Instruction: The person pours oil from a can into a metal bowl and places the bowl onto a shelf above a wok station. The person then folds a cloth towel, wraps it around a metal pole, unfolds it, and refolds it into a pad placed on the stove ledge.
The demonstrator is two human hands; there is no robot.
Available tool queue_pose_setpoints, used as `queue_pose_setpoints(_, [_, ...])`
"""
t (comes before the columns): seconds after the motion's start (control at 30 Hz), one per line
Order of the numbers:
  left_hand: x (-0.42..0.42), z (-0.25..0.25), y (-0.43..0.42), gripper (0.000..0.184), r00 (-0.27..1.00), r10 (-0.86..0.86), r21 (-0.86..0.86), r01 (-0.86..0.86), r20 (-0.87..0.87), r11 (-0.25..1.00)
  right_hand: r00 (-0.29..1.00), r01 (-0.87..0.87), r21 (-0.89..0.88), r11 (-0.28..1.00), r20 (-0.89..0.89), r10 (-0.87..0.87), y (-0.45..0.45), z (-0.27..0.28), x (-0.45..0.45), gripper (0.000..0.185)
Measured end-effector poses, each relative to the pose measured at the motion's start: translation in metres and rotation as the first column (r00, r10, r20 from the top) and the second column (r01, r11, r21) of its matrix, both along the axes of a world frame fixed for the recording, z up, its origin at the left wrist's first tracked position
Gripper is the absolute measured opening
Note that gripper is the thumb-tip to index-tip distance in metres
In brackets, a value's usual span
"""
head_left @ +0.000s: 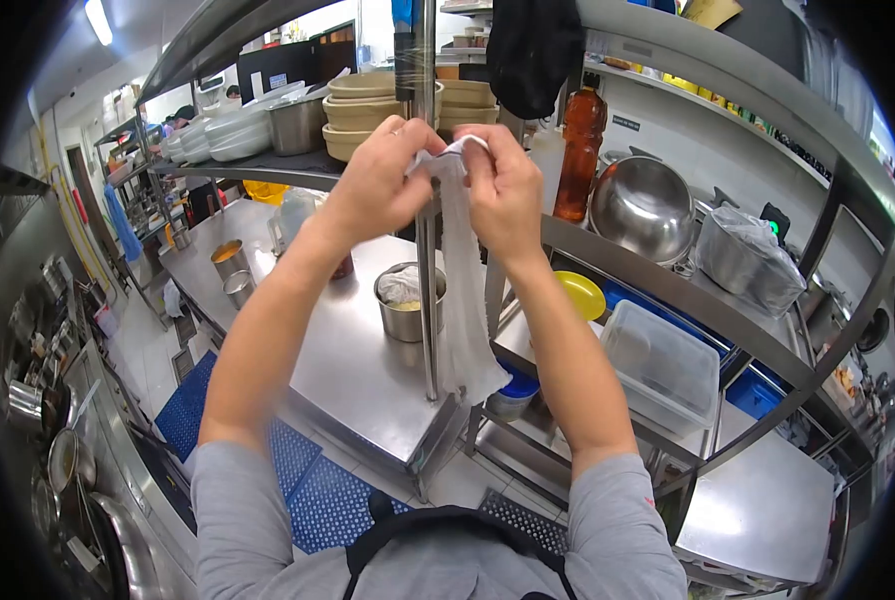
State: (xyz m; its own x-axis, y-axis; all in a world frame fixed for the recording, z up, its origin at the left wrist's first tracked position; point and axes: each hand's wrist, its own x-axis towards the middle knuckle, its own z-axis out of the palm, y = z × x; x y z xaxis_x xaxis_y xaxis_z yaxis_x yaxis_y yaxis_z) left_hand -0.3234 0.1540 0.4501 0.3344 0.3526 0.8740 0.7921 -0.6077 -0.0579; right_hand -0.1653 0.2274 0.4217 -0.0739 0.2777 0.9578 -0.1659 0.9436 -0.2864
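My left hand [387, 175] and my right hand [502, 195] are raised in front of me, close together at shelf height. Both have their fingers pinched on the top end of a thin white cloth [462, 270]. The cloth hangs down in a long, narrow, slightly see-through strip, its lower edge flaring near the table corner. Just left of the strip runs an upright metal post [428, 300]. Behind the post, a steel pot [402, 322] with something white and crumpled in it stands on the steel table [332, 350].
Tan bowls [352, 115] are stacked on the shelf behind my hands. To the right are a bottle of reddish-brown liquid [578, 150], a large steel bowl [642, 210] and a clear plastic container [659, 365]. Blue mats [342, 500] lie on the floor. A stove line [97, 470] runs along the left.
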Motion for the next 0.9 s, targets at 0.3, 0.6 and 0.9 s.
queue_pose_setpoints(0.3, [0.002,-0.012,0.007,0.039,0.977,0.202,0.401,-0.157,-0.073,0.903,0.861,-0.239,-0.587,0.773,0.239,0.448,0.022,0.046,-0.001,0.011])
queue_pose_setpoints(0.6, [-0.004,0.018,0.002,0.02,0.843,0.207,-0.692,0.241,0.496,0.68,0.87,-0.353,-0.603,0.715,0.07,0.489,-0.038,-0.037,-0.011,0.026])
queue_pose_setpoints(0.9, [-0.02,0.012,-0.006,0.03,0.831,0.044,-0.638,0.39,0.554,0.663,0.923,-0.067,-0.431,0.9,0.317,0.22,-0.01,-0.016,-0.001,0.031])
